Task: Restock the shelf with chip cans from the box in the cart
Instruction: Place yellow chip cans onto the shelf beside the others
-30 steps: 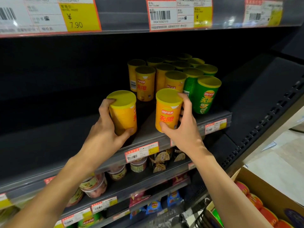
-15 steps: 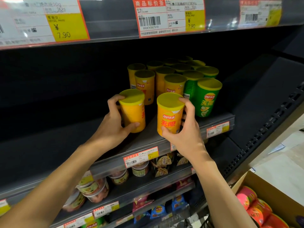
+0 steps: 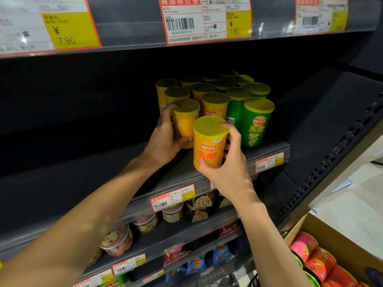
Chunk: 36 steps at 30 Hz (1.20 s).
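Both hands grip yellow cans: left hand [image 3: 165, 139] rear can [image 3: 184, 121], right hand [image 3: 228, 168] front can [image 3: 208, 143].

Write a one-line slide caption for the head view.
Left hand and right hand each hold a yellow can at the shelf, beside green cans.

2 upright orange chip cans [image 3: 208, 145] held at shelf [image 3: 269, 151] front; box [image 3: 335, 243] lower right.

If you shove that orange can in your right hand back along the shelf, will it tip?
Possibly: the orange cylindrical chip can is tall for its base. It probably slides easily, its wrapper looking glossy. The right hand holds it low, which should steady it.
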{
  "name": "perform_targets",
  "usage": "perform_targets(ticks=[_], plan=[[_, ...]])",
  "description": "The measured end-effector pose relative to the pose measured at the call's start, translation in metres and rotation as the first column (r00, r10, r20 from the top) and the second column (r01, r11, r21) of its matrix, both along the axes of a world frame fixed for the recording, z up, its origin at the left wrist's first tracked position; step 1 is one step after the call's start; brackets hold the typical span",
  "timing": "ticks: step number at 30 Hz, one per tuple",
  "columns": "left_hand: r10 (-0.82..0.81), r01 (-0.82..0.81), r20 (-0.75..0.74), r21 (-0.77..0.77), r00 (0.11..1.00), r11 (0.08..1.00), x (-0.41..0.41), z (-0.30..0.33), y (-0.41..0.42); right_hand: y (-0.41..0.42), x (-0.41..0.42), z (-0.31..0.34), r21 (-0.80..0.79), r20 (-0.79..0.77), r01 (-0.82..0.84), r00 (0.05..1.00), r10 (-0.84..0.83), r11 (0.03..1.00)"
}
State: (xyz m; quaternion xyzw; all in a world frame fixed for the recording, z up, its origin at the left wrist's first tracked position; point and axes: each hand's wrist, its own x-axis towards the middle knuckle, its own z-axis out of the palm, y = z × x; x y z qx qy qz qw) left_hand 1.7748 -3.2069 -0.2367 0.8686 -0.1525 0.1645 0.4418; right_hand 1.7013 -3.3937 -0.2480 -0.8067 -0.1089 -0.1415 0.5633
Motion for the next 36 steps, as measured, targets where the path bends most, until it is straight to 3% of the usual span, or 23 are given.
perform_targets(ticks=[18, 25, 28, 32, 36], plan=[[0.067, -0.067, 0.005, 0.151, 0.998, 0.986, 0.006, 0.002, -0.009, 0.001, 0.002, -0.001, -0.001, 0.002, 0.008, 1.000, -0.008, 1.000], [0.084, -0.050, -0.139, 0.237, 0.987, 0.970, -0.044, 0.011, 0.008, 0.000, 0.003, -0.003, 0.002, 0.011, -0.004, 1.000, 0.004, 1.000], [0.111, -0.005, -0.267, 0.372, 0.957, 0.928, -0.066, 0.007, 0.010, 0.000, 0.003, -0.004, 0.004, 0.017, 0.012, 1.000, -0.013, 1.000], [0.066, 0.113, -0.287, 0.565, 0.956, 0.817, -0.074, 0.001, 0.011, 0.000, 0.005, -0.006, -0.016, 0.030, 0.042, 0.999, -0.041, 0.999], [0.066, 0.143, -0.334, 0.561, 0.940, 0.815, -0.075, 0.001, 0.013, -0.003, 0.008, -0.009, -0.028, 0.049, 0.100, 0.994, -0.099, 0.995]])
